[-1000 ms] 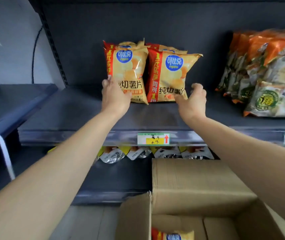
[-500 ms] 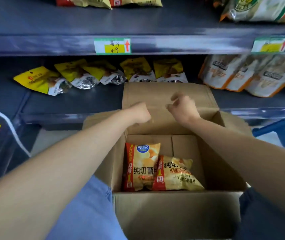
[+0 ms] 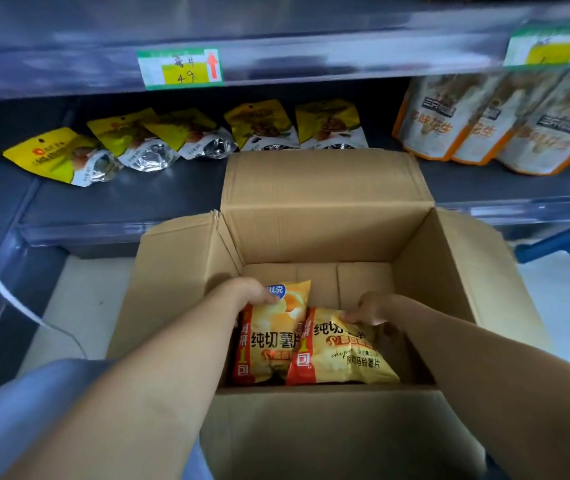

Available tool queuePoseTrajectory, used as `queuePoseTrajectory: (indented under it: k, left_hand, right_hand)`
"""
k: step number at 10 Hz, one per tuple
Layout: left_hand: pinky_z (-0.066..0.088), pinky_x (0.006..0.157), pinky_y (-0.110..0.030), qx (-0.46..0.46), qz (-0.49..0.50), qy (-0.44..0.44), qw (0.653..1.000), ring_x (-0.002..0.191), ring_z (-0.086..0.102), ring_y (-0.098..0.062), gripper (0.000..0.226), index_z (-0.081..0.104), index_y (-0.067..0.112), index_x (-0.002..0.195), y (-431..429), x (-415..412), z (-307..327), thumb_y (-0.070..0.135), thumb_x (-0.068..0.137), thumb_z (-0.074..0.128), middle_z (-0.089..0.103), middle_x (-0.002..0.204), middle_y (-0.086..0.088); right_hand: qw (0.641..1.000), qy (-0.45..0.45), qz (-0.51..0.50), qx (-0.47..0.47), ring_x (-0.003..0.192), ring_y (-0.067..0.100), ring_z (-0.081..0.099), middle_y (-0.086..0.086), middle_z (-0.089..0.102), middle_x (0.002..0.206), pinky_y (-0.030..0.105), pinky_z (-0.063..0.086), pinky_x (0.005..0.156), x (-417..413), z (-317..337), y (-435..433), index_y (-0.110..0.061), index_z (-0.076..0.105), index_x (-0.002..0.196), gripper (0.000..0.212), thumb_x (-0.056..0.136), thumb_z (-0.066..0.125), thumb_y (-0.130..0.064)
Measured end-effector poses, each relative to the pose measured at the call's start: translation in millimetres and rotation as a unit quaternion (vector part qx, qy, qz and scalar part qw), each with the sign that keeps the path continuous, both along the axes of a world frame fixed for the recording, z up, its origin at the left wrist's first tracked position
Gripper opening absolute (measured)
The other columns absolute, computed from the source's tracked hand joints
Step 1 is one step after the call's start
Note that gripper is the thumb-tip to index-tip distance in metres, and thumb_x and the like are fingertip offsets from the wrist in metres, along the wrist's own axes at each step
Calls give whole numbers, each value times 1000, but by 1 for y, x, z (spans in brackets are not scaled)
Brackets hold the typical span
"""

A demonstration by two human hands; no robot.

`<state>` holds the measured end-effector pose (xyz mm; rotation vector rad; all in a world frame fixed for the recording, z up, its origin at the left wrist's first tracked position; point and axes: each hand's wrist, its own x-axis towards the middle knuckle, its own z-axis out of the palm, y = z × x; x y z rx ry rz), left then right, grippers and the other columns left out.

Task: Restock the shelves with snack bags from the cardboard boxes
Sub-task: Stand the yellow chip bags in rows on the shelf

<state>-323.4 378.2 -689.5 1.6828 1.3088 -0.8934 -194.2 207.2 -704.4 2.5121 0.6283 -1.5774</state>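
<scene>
Now, far left: a white cord runs down across the dark shelf upright toward the floor. A knee in blue cloth fills the lower left corner.

Lower shelf: five yellow pouches with foil bottoms in a loose row. The leftmost lies flat and skewed; the others lean back. Above them, on the front lip of the upper shelf, is a green-bordered price tag with handwritten "49" and a red arrow pointing up.

Centre: open cardboard box, side flaps folded outward, far flap standing up in front of the lower shelf. Two yellow-and-red chip bags lie side by side on the box bottom, well below the rim.

Left hand reaches into the box. Its fingers are curled over the top left corner of the left chip bag, gripping it; thumb hidden.

The right chip bag overlaps the right edge of the left one. Right hand is at its top edge, fingers and thumb closed in a pinch on the crimped seam. Both forearms cross the near wall of the box.

Right: three pale pouches with orange edges stand in an overlapping row on the lower shelf. A second price tag sits on the upper lip, too blurred to read. A blue bar slants below the shelf at the frame edge.
</scene>
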Motion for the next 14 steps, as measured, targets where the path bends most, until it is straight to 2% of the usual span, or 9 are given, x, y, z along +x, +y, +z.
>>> queuePoseTrajectory:
  k: [2,4,5,8,9,11,12,13,14]
  left_hand:
    - [34,107,-47,-46,74,-24,996,133,42,-33,71,41,4,139,3,-7,-21,35,82,72,47,143,-14]
    - [37,103,-45,-58,126,-92,986,124,52,-30,55,50,10,126,0,-6,-21,23,79,76,59,131,-12]
    - [48,97,-45,-65,142,-129,979,110,62,-30,62,43,14,122,-4,-4,-22,18,73,81,63,121,-13]
    - [51,93,-47,-1,140,-195,971,105,62,-28,84,34,15,123,13,-3,-9,21,59,89,61,115,-8]
    - [53,90,-45,1,101,-219,971,98,67,-24,89,49,17,117,18,0,-1,31,41,92,68,110,-4]
    - [52,93,-44,19,51,-303,952,96,68,-22,56,63,22,106,18,15,52,18,56,88,72,103,-1]
    - [52,93,-44,36,33,-342,938,96,67,-22,49,61,25,102,25,20,89,16,61,86,71,103,-2]
    - [53,92,-45,44,9,-390,920,93,70,-21,51,64,24,106,34,21,132,15,61,85,73,100,-1]
    - [55,89,-45,73,7,-447,892,89,71,-20,59,62,23,108,41,23,182,16,55,86,74,97,0]
  right_hand:
    - [962,156,-220,-32,117,35,56,17,61,116,45,46,90,2,-10,-4,-6,51,122,60,88,53,-56]
    - [930,171,-325,23,92,29,63,12,67,92,39,48,87,7,-20,4,-10,58,86,44,85,59,-54]
    - [903,192,-382,40,66,24,63,9,66,66,33,49,61,4,-20,6,-8,55,82,29,88,64,-35]
    - [856,65,-484,171,81,33,65,19,66,89,47,56,81,9,-3,13,3,63,97,27,72,72,9]
    - [848,11,-482,221,89,30,63,16,64,97,39,55,74,10,8,17,-1,64,102,32,72,73,9]
    - [851,-62,-430,295,90,25,62,16,65,102,39,55,87,24,38,26,-1,64,92,9,84,64,3]
    - [856,-118,-370,342,108,31,61,16,63,116,29,53,73,25,81,35,-1,61,116,26,91,56,-2]
    - [859,-157,-312,374,91,23,56,9,58,101,25,43,64,35,116,41,-1,61,115,24,95,50,-8]
    - [808,-133,-348,456,80,23,51,10,54,88,29,45,66,52,159,50,-7,61,89,9,90,52,-6]
